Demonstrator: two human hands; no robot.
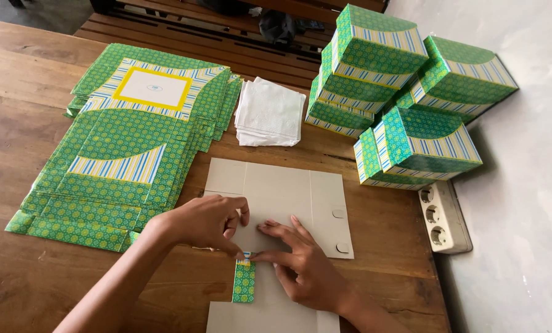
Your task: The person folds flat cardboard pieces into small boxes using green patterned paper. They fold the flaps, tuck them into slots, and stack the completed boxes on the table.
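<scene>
Closest to me, both my hands rest on a flat carton blank [282, 203] that lies grey side up on the wooden counter [17, 123]. My left hand [205, 222] is curled, thumb and forefinger pinched down on the top of a narrow green patterned flap [244, 280] folded over onto the grey face. My right hand [303, 262] lies flatter, fingers spread and pressing the board, with its forefinger meeting the left at that same flap. So the blank sits directly under and between my hands, touching both.

I judge this box to be at its first fold: only that one flap is turned over, the panels are all flat, and no walls are standing yet.

Beyond my left hand lies a fanned pile of unfolded green blanks [122, 148], printed side up, which looks like a good many to go. Past the grey blank sits a small stack of white tissue sheets [268, 113]. To the right, against the wall, a white power strip [443, 217] lies beside the finished green boxes [405, 92], about seven that I can count, stacked in two or three tiers. Farthest off is a slatted bench [226, 37].
</scene>
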